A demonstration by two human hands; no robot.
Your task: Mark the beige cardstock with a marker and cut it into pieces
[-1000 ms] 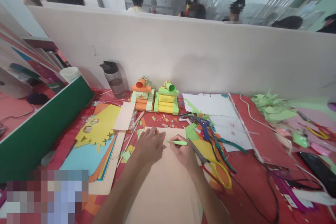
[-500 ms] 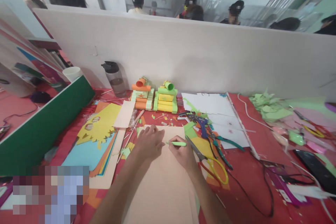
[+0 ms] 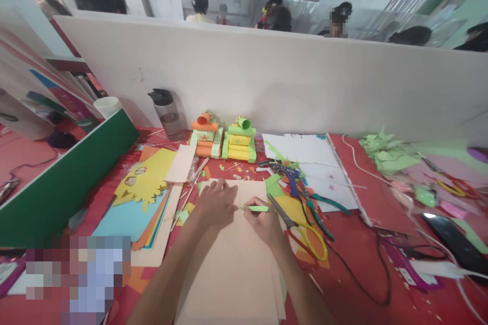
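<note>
The right hand (image 3: 264, 221), gripping a green pen (image 3: 257, 208), has edged nearer from the paper (image 3: 229, 279)'s far edge, suggesting marking progresses; the left hand (image 3: 216, 204) rests unclenched near its far-left corner, grasping nothing.

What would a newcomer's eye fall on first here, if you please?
Probably the orange model and the yellow-green model, standing side by side before the white partition. Nearer, the right hand holds a green pen at the beige paper, where the left hand rests. Yellow-handled scissors lie right of the right hand.
</note>
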